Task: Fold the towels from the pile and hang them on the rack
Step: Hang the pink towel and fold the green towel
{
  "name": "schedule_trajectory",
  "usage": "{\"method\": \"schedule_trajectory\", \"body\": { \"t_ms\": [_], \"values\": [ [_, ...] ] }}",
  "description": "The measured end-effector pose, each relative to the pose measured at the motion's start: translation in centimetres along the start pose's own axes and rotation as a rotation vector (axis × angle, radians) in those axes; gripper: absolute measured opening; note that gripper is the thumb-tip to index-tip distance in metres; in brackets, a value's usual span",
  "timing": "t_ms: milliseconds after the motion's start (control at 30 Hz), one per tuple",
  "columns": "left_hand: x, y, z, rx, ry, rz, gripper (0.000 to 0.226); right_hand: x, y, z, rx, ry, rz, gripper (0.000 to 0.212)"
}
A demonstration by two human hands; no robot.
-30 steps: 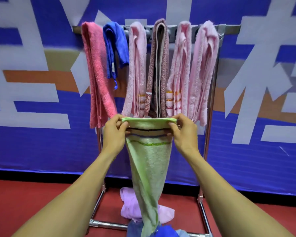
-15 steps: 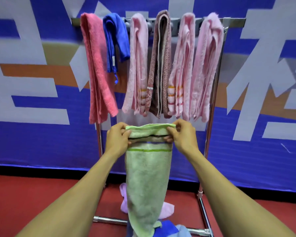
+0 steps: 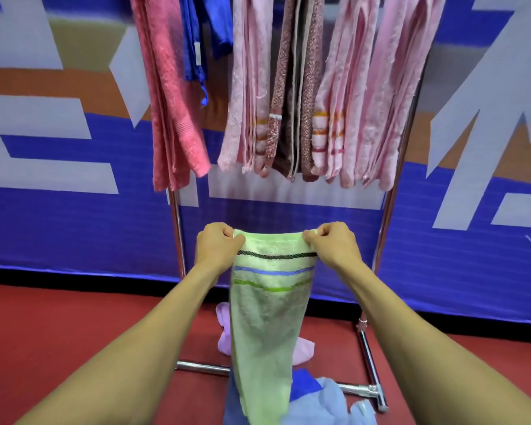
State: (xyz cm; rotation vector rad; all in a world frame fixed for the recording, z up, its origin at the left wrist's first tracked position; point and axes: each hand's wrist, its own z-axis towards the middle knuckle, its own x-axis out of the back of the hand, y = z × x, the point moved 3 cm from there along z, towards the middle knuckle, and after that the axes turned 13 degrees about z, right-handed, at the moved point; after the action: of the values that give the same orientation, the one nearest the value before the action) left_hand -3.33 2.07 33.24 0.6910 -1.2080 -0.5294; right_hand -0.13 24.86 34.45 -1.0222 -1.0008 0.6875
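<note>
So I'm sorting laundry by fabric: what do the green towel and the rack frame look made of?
Green towel: looks like soft terry, probably cotton, with a matte fuzzy nap and woven stripes. Rack frame: shiny tubular metal, seemingly chrome-plated, showing bright reflections.

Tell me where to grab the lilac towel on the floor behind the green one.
Probably its free right end, from above and the right. That end lies bare on the red floor, while the green towel held by the left hand and right hand hides its middle.
</note>
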Motion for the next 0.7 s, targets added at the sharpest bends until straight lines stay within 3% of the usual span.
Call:
{"method": "schedule_trajectory", "body": {
  "t_ms": [167, 333, 567, 700],
  "values": [
    [-0.6, 1.0, -0.8, -0.016, -0.017, -0.019, 0.019, -1.6, -0.1, -1.2, -0.004, -0.021, 0.092, 0.03],
    [-1.0, 1.1, -1.1, -0.046, 0.02, -0.054, 0.022, -2.4, -1.1, -2.3, 0.118, -0.042, 0.114, 0.03],
    [0.4, -0.3, 0.2, -0.128, 0.2, 0.046, 0.02, -0.6, -0.3, -1.0, 0.187, 0.07, -0.035, 0.02],
    [0.0, 0.2, -0.8, -0.132, 0.191, 0.074, 0.02, -0.8, -0.8, -1.0, 0.209, 0.082, -0.072, 0.021]
  ]
}}
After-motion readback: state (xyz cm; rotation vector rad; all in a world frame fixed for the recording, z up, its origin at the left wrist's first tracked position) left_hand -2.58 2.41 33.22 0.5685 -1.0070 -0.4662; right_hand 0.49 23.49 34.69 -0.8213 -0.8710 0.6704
